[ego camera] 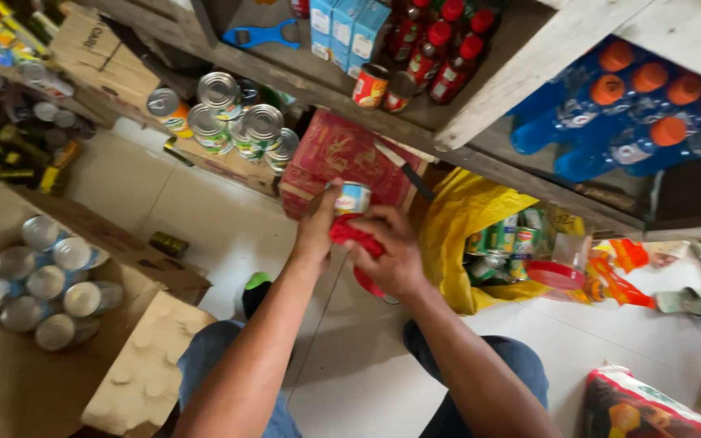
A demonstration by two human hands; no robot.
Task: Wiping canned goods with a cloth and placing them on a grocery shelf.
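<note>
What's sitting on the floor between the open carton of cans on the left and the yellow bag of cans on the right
In the head view, between the carton and the yellow bag are bare white floor tiles, a small dark tin, and both hands, left hand and right hand, holding a small can and red cloth.

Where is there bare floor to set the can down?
Bare white tile floor lies between the open carton of cans and the red box, and right of the knees. The yellow bag side is crowded.

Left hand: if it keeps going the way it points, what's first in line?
The left hand, gripping a small can, points up and away toward the red carton under the shelf. That carton looks first in line, though depth is unclear from this one view.
</note>
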